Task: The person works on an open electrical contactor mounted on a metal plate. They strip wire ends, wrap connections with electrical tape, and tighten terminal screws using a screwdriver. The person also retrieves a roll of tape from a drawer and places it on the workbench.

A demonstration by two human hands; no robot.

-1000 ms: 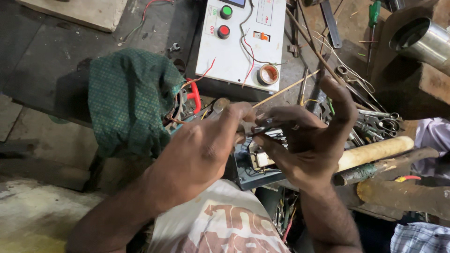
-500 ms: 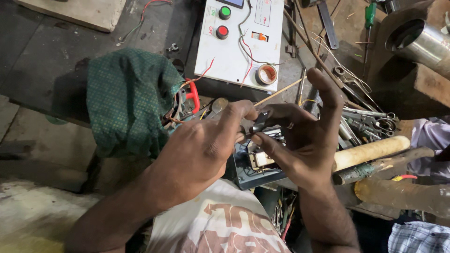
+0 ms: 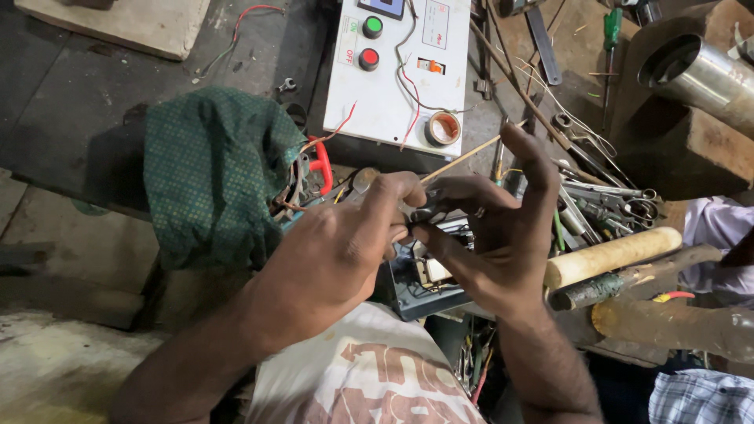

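Small metal part (image 3: 420, 213), pinched by both hands' fingers (image 3: 393, 206)

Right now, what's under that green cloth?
Under the green cloth, a red handle and some wires stick out at its right edge. The rest of it is covered.

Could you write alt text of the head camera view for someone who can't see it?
Two bare hands, left hand and right hand, pinch a small metal part together above a cluttered workbench. Behind them lie a white control box with green and red buttons, a green cloth and scattered tools.
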